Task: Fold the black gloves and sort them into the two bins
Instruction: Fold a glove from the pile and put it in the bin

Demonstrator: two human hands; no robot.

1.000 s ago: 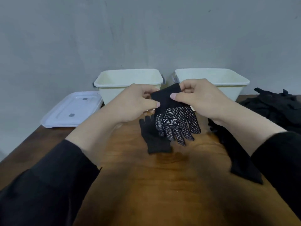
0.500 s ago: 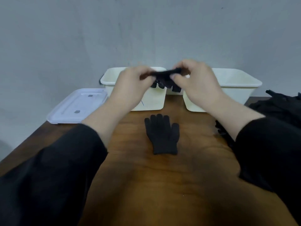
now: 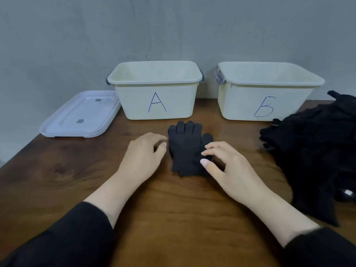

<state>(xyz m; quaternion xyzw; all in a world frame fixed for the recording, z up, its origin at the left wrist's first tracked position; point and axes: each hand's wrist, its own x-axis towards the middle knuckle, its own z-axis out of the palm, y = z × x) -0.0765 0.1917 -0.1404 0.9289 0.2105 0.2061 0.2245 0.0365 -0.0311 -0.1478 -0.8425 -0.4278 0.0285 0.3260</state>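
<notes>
A plain black glove (image 3: 185, 147) lies flat on the wooden table (image 3: 77, 170), its fingers pointing at the bins. My left hand (image 3: 143, 157) hovers at the glove's left edge with loosely curled fingers and holds nothing. My right hand (image 3: 224, 166) is at the glove's right edge, fingertips near its thumb and my thumb over its cuff, also empty. Behind stand two cream bins, the left bin (image 3: 156, 93) marked A and the right bin (image 3: 267, 93) marked with a B-like letter. I cannot see what is inside either bin.
A heap of black gloves (image 3: 316, 151) fills the table's right side, close to my right forearm. A white lid (image 3: 81, 114) lies left of bin A at the table's back left corner. A grey wall stands right behind the bins.
Both hands held a dotted glove, raised it toward the bins, and now are back down empty on either side of the plain glove. The dotted glove is out of sight.
</notes>
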